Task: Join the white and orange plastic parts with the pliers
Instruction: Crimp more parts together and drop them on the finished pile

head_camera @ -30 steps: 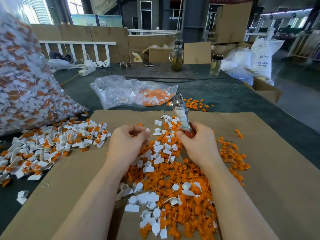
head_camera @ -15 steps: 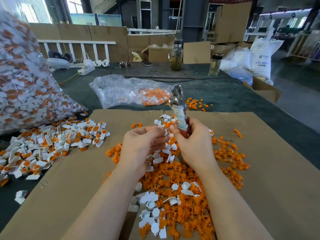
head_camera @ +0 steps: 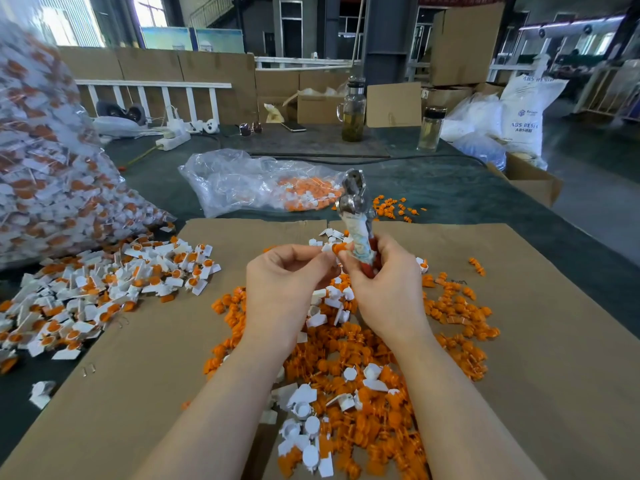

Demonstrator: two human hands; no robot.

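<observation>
Head view: we saw left hand (head_camera: 287, 282) pinching white part (head_camera: 327, 247) at fingertips; orange part (head_camera: 338, 247) between both hands' fingertips; right hand (head_camera: 388, 289) gripped pliers (head_camera: 356, 216), upright above fingers.

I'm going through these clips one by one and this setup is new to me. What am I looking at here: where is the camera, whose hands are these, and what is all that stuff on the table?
There is no machine: a person wears the camera on the head, so you look down at their own arms. The right hand grips pliers, jaws pointing up. The left hand pinches a small white and orange part beside the pliers' handle. Below lies a cardboard sheet with a heap of loose orange and white parts. To the left sits a pile of joined pieces, beside a big clear bag of them. A smaller plastic bag lies further back.
</observation>
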